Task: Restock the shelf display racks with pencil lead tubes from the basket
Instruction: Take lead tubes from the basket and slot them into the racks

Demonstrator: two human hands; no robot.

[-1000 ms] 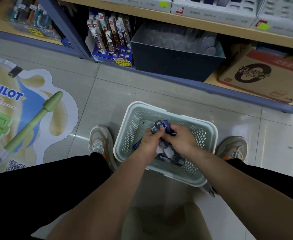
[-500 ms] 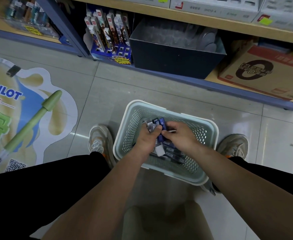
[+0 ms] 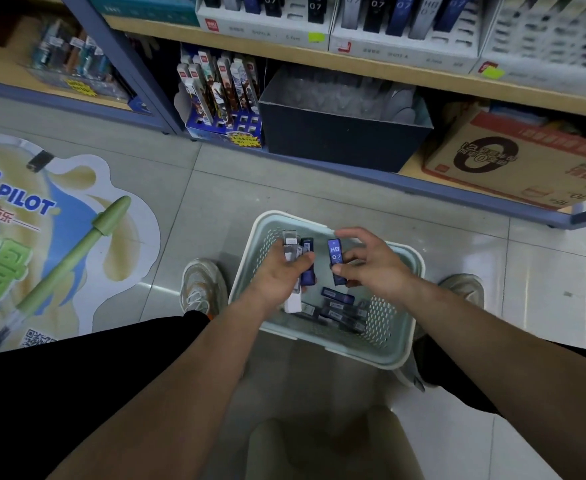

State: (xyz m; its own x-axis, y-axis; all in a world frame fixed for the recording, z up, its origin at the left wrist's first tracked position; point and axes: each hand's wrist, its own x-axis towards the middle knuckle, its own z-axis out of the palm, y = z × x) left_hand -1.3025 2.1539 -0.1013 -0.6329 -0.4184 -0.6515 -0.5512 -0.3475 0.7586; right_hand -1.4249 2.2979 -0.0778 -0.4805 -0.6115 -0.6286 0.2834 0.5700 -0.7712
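Pale-green perforated plastic basket [image 3: 360, 356] sits on the grey tiled floor [image 3: 284, 181] btw the person's grey sneakers [image 3: 203, 289], near-centre of the scene. A loose heap of dark blue and black pencil lead tubes [image 3: 340, 306] lies on its bottom, toward the right-near corner. Left hand [image 3: 277, 275] is over the basket's left part, thumb + fingers curled round a small bunch of tubes [image 3: 298, 252]: one clear/white, at least one dark blue, roughly upright. Right hand [image 3: 371, 268] is just right of it, thumb + lower fingers pinching a single blue tube marked HB 0.7 [image 3: 335, 259], upright and apart from the bunch, index finger stretched out above it. Both hands are above the basket, well apart from the shelf. White cardboard display racks [image 3: 263, 31] stand on the wooden shelf [image 3: 353, 69] at far top. Some slots hold tubes marked 07/HB, several look empty, and the far-right rack is too blurred to tell. Judged stage: collecting a handful, w/ none of it racked yet. Left to do: carry the handful up, match each tube to its slot, then repeat for the heap in the basket. Can't tell how much of the rack fill is new stock.
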